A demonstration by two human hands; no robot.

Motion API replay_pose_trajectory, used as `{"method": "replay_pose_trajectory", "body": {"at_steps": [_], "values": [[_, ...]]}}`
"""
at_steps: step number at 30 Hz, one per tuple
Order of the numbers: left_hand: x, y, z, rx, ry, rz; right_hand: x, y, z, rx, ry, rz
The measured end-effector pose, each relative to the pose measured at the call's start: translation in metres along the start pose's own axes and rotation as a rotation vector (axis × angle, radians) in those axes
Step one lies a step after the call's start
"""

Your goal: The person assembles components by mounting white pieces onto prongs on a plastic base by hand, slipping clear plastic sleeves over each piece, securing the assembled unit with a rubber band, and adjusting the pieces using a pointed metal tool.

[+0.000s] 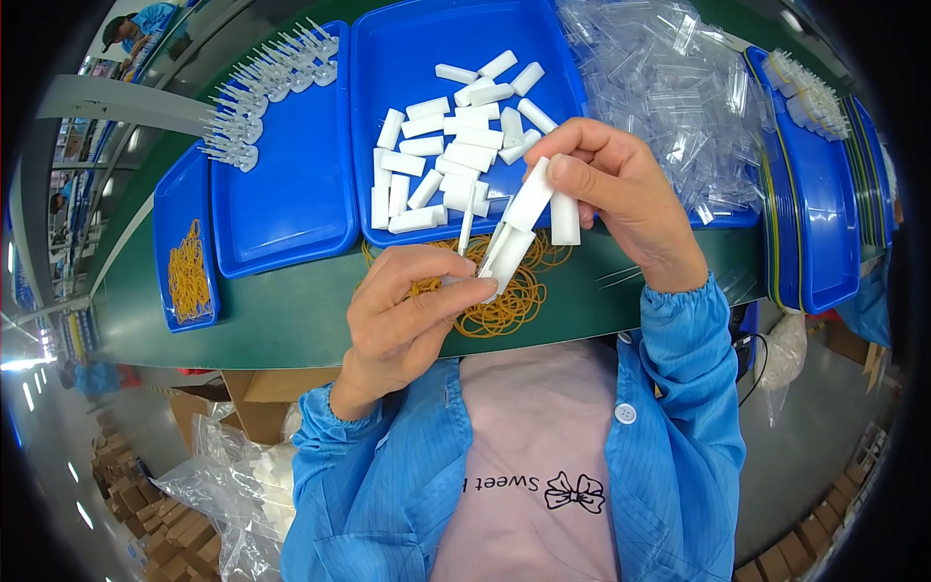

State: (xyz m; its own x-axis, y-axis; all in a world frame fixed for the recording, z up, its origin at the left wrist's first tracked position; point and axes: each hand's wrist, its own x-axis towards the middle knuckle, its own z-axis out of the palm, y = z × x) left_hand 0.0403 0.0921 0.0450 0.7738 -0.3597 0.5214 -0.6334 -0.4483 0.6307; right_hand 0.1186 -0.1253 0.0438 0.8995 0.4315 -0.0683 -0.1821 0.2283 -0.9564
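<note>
In front of my chest, both hands are closed on a slim white plastic box (530, 199), which is tilted and shows an opening along its lower part. My left hand (407, 310) pinches the lower end; a thin white rod (467, 221) sticks up from these fingers. My right hand (621, 189) grips the upper end between thumb and fingers. Under the right fingers a second white box (565, 219) hangs down. Behind the hands, a blue tray (402, 53) carries many similar white boxes (472, 157). Loose yellow rubber bands (514, 308) lie on the green table below the hands.
At the left, a blue tray (281, 213) carries rows of white spiky parts (247, 116). A smaller tray (173, 315) contains more rubber bands (190, 274). Clear plastic sleeves (669, 97) are heaped at the right, beside stacked blue trays (810, 223) with white parts on top.
</note>
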Motion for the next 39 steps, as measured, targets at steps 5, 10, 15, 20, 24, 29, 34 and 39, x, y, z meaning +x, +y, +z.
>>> {"method": "replay_pose_trajectory", "body": {"at_steps": [5,10,15,20,24,29,34,39], "values": [[-0.003,0.001,0.004,-0.108,0.122,-0.031,-0.009,-0.009,0.009,-0.046,-0.051,0.025],[-0.003,0.003,0.008,-0.101,0.227,0.003,-0.019,-0.013,0.025,0.101,-0.156,0.032],[-0.007,0.002,0.004,-0.140,0.167,-0.155,-0.027,-0.012,0.027,0.141,-0.145,0.029],[-0.011,-0.001,0.003,-0.423,0.184,-0.268,-0.031,-0.006,0.029,0.046,-0.123,0.035],[-0.010,0.001,0.002,-0.403,0.167,-0.236,-0.031,-0.008,0.029,0.011,-0.133,0.020],[-0.008,0.003,0.002,-0.327,0.166,-0.190,-0.028,-0.022,0.017,-0.102,-0.027,-0.083],[-0.004,0.010,0.000,-0.323,0.098,-0.097,-0.018,-0.021,0.004,0.002,0.296,-0.249],[0.000,0.014,0.003,-0.318,0.068,-0.055,-0.013,-0.012,0.011,0.067,0.264,-0.228]]}}
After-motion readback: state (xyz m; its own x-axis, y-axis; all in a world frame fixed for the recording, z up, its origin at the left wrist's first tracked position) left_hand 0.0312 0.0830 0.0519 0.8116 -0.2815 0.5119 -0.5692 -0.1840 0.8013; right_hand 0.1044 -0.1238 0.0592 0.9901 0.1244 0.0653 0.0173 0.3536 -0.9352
